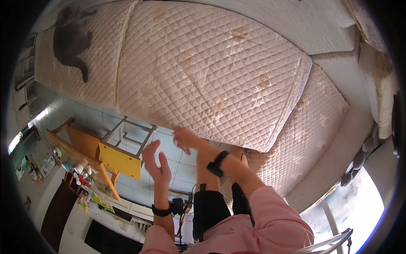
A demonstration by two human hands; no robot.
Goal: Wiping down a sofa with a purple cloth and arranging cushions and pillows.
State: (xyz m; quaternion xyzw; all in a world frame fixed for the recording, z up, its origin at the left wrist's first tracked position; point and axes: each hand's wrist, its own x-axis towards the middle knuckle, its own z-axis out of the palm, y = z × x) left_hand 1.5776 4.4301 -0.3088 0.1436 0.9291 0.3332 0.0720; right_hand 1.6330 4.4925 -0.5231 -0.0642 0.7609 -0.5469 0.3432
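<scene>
My left hand (157, 163) is raised over the tiled floor, beside a yellow-topped stool (120, 160) with a grey metal frame. Its thumb and fingers are apart and nothing is in it. My right hand (185, 139) hovers at the front edge of a quilted sofa cover (196, 76), fingers partly curled; whether it touches the cover cannot be told. Black bands circle both wrists. The beige cover has a diamond pattern with leaf motifs and lies over the long seat in front of me.
A grey cat (71, 39) lies at the cover's far left. A wooden table (85, 149) with cluttered items stands at the left, near a dark television (111, 236). The sofa's backrest (304, 22) runs along the top right. A second quilted cover (304, 133) lies at the right.
</scene>
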